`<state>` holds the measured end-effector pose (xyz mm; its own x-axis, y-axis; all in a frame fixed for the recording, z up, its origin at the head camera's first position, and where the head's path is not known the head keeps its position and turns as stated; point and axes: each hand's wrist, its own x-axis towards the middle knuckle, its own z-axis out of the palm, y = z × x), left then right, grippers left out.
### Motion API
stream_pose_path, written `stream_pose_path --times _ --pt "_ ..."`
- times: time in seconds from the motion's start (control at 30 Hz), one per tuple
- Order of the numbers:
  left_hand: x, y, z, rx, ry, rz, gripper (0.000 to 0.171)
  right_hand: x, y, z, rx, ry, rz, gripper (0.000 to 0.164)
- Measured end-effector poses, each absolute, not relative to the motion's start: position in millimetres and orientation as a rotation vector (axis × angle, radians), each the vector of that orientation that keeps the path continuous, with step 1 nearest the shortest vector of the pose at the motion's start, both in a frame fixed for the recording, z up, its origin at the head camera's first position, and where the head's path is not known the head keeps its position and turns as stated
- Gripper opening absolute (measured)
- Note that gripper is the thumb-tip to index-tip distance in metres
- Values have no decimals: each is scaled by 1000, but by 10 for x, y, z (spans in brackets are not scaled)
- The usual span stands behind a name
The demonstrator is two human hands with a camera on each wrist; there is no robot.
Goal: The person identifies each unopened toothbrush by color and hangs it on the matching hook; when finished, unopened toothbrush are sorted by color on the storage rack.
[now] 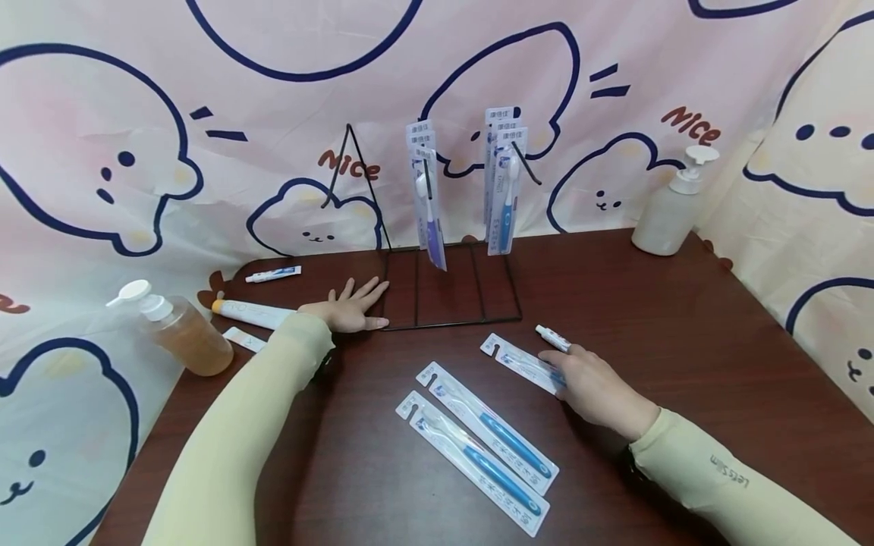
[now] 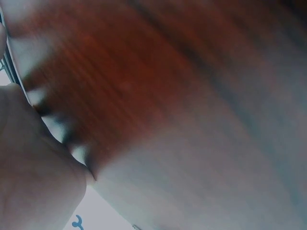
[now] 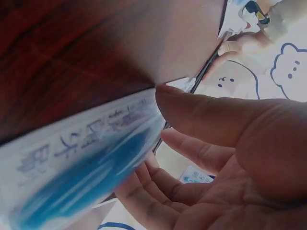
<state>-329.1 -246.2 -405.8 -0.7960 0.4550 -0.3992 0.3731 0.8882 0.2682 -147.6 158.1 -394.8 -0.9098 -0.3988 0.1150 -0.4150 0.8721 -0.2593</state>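
My right hand (image 1: 592, 383) pinches the lower end of a blister-packed blue toothbrush (image 1: 519, 361) over the table, between thumb and fingers in the right wrist view. Nearer to me, two more packed blue toothbrushes (image 1: 495, 425) lie side by side on a slant. With fingers spread, my left hand (image 1: 350, 309) rests on the table against the left side of a black wire rack (image 1: 444, 326). Packs hang from the rack's hooks: purple toothbrushes (image 1: 432, 227) on one, blue toothbrushes (image 1: 505, 212) on another. Only blurred tabletop and part of the palm (image 2: 38, 163) show in the left wrist view.
A small white tube (image 1: 553, 338) lies just beyond my right hand. By my left forearm are a yellow-capped tube (image 1: 249, 312), a small flat packet (image 1: 243, 339) and an amber pump bottle (image 1: 194, 337). A white pump bottle (image 1: 665, 216) stands at the back right.
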Motion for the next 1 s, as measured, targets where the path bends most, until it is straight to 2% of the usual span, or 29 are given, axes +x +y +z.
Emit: stream_pose_path --times 0.4,0.47,0.63,0.7,0.87,1.0 --pt "-3285 -2466 -4067 594 2589 262 86 -1444 1655 -3882 623 -3183 542 67" --pt "-3281 -2462 -4057 598 2589 260 86 -1433 1668 -3873 621 -3203 547 62" --pt "-3276 -2457 -4044 596 2587 251 87 -1373 1677 -3811 581 -3205 558 32" --pt "-3277 -2453 -4041 597 2587 249 87 -1349 1684 -3763 565 -3187 581 25" --pt "-3285 -2443 -4042 593 2585 237 87 -1324 1697 -3587 549 -3080 756 21" --pt "-3289 -2440 -4053 592 2585 239 86 -1366 1694 -3427 546 -2978 958 25"
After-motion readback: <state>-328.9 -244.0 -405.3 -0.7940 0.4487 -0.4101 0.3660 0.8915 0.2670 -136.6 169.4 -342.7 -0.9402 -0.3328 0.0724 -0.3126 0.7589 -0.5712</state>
